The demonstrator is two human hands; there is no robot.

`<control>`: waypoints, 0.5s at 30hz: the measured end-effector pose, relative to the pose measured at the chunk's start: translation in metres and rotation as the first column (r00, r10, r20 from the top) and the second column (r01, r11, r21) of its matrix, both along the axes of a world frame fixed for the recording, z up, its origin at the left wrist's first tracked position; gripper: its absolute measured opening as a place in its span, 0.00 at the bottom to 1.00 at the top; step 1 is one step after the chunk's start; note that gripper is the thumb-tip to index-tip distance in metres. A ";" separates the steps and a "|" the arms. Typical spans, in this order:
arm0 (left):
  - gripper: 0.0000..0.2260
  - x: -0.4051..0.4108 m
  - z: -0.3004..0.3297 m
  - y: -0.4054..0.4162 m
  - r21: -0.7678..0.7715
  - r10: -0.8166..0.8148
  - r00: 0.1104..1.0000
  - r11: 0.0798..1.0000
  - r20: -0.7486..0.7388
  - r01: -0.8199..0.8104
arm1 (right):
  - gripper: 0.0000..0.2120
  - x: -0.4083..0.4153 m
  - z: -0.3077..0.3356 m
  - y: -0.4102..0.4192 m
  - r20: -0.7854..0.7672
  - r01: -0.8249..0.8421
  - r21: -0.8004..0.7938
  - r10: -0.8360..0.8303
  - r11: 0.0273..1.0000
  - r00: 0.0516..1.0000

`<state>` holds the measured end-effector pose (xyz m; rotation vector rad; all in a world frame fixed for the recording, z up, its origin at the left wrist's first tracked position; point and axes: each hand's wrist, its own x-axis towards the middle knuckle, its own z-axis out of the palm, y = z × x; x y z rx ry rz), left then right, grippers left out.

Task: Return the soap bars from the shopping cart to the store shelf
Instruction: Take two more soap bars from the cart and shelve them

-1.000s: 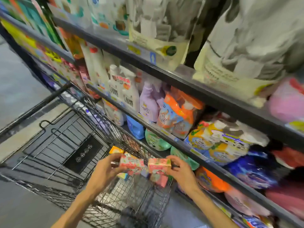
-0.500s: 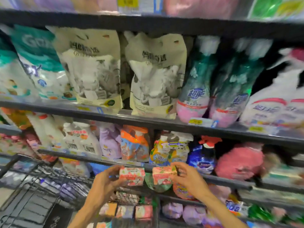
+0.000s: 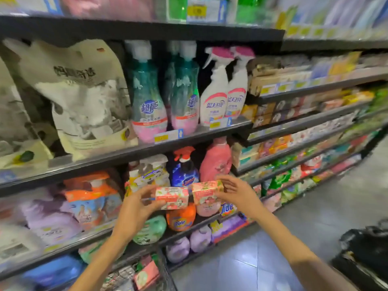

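Shopping cart (image 3: 159, 276) at bottom edge holds more boxed soap. Left hand (image 3: 134, 208) pinches one soap box (image 3: 172, 197); right hand (image 3: 239, 193) pinches another (image 3: 206, 191), both held before the detergent shelf (image 3: 189, 224). Judged light, rigid cartons; grasp short ends.

one head-worn wide-angle view, close to the store shelf (image 3: 147, 148), faces forward and slightly down along the aisle.

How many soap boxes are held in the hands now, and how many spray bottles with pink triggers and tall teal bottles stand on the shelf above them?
Soap boxes in hand: 2, one in the left hand at, one in the right hand at
Pink-trigger spray bottles: 2
Tall teal bottles: 2
Total: 6
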<state>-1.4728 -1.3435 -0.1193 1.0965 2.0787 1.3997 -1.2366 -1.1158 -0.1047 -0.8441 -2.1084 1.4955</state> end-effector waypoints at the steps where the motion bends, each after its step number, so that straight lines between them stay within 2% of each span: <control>1: 0.20 0.004 0.004 0.012 0.010 -0.031 0.999 0.999 -0.011 0.032 | 0.21 0.013 0.005 0.002 -0.007 0.040 0.008 -0.039 0.999 0.999; 9: 0.18 0.056 0.030 0.099 0.068 -0.230 0.968 0.969 -0.102 0.237 | 0.21 0.113 0.034 0.026 -0.045 0.259 0.070 -0.256 0.963 0.966; 15: 0.23 0.100 0.046 0.156 0.099 -0.284 0.946 0.949 -0.155 0.301 | 0.20 0.170 0.046 0.058 -0.077 0.361 0.101 -0.354 0.927 0.932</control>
